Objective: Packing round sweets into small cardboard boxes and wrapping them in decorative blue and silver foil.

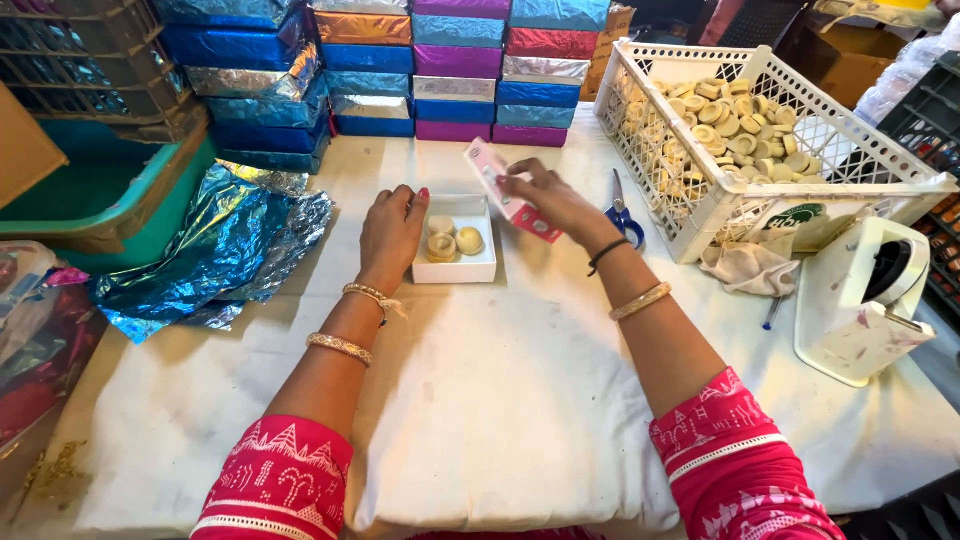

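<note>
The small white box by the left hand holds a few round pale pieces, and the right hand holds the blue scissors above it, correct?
Not quite. In the head view the right hand holds a pink box lid, not the scissors, which lie on the table. The small white box, round pieces and left hand are as stated.

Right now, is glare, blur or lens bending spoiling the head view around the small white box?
Head view: even light, soft shadows; the white box and both hands, left hand and right hand, are sharp; glare only on the crumpled blue foil; wide-angle bending at the edges.

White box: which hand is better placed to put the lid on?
Probably right: the right hand already holds the pink lid tilted above the white box; the left hand steadies its left edge.
</note>
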